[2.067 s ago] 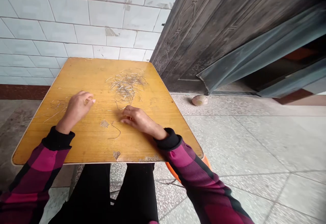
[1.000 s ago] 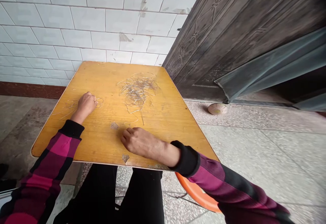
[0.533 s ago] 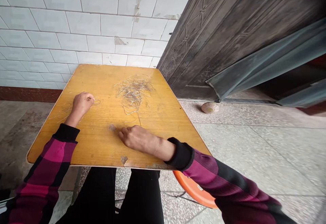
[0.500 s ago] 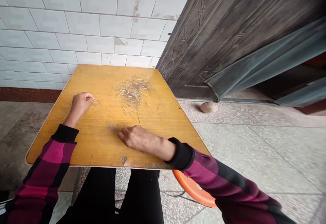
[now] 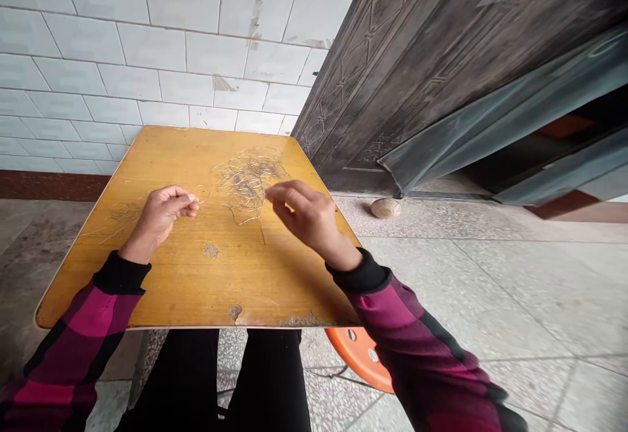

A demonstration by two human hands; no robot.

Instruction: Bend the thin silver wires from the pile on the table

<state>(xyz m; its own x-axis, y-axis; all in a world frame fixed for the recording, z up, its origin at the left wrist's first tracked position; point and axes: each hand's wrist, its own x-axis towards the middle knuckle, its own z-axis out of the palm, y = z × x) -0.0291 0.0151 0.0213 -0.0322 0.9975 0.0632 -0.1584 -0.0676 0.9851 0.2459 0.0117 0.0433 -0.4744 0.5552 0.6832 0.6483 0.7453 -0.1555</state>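
Note:
A tangled pile of thin metal wires (image 5: 249, 175) lies on the far middle of a yellow wooden table (image 5: 167, 288). My right hand (image 5: 307, 217) is raised over the table beside that pile, fingers drawn together in a pinch near the wires; what they hold is too thin to make out. My left hand (image 5: 161, 213) rests on the table's left part, fingers curled, pinching a thin wire loop (image 5: 200, 191). A smaller scatter of wires (image 5: 118, 215) lies just left of the left hand.
A white tiled wall stands behind the table. A dark metal door (image 5: 441, 59) is at the right. A small round stone (image 5: 385, 208) lies on the floor by the door. An orange stool (image 5: 360, 357) shows under my right arm.
My right hand has lifted from the near middle of the table and moved forward to the edge of the wire pile. My left hand has stayed in place, pinching its wire.

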